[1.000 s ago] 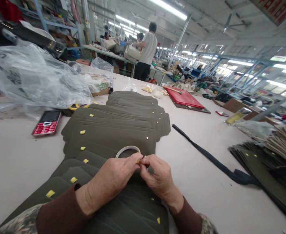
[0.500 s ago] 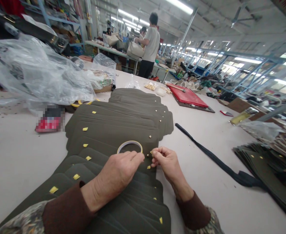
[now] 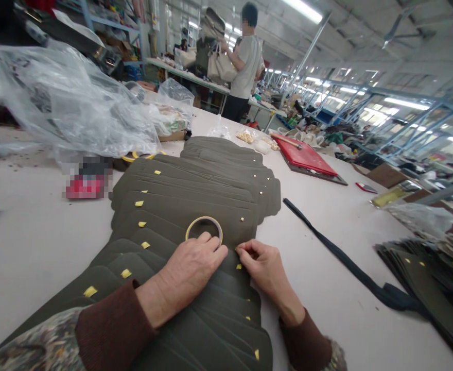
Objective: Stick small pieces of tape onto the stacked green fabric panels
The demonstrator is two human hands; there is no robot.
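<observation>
A long overlapping row of dark olive leather pieces (image 3: 195,196) lies on the white table (image 3: 25,247), each with small yellow tape tabs and brass studs. My left hand (image 3: 193,270) rests curled on the pieces, its fingers hooked into a ring of yellow tape (image 3: 204,226). My right hand (image 3: 261,265) is beside it, thumb and fingers pinched together at the right edge of a piece near a brass stud; what they pinch is too small to make out.
Crumpled clear plastic bags (image 3: 68,103) lie at the back left, a blurred red object (image 3: 85,183) beside them. A black strap (image 3: 338,247) runs to the right, stacks of cut pieces (image 3: 435,273) beyond it. A red folder (image 3: 307,157) lies further back. A person (image 3: 245,62) stands at a far table.
My hands have parted: the right moved from the tape ring to the right edge of a piece. The left settled onto the tape ring. The view shifted slightly upward.
</observation>
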